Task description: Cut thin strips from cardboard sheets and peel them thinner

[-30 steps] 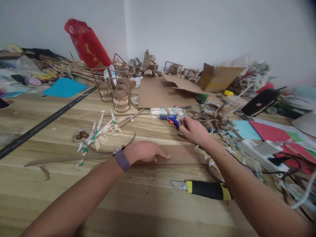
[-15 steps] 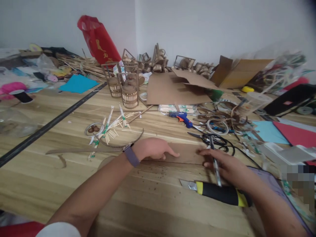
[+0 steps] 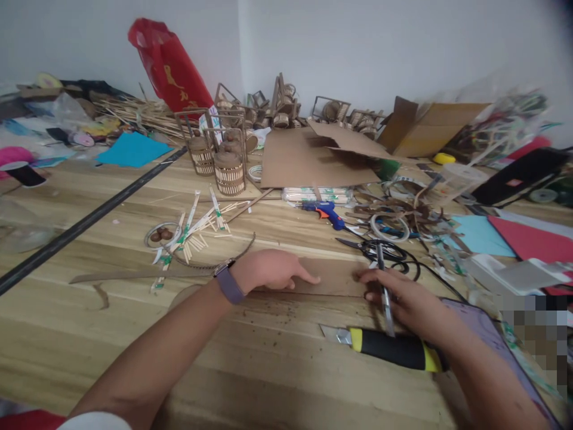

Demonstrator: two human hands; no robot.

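Observation:
My left hand (image 3: 271,270) lies on a long brown cardboard strip (image 3: 333,276) on the wooden table, fingers curled with the forefinger pointing right along it. A purple watch band (image 3: 228,285) sits on that wrist. My right hand (image 3: 403,297) rests at the strip's right end, closed around a thin metal tool (image 3: 384,286) that sticks up between the fingers. A black and yellow utility knife (image 3: 389,346) lies just below my right hand, blade pointing left.
Black scissors (image 3: 376,248) and a blue glue gun (image 3: 326,213) lie behind the strip. Loose wooden sticks (image 3: 197,230), small slatted cardboard lanterns (image 3: 228,167), flat cardboard sheets (image 3: 313,158), coloured paper (image 3: 528,239) and a long black ruler (image 3: 89,224) are spread around.
My right hand came back from the glue gun area with the thin metal tool and settled at the strip's right end. The left hand stayed on the strip.

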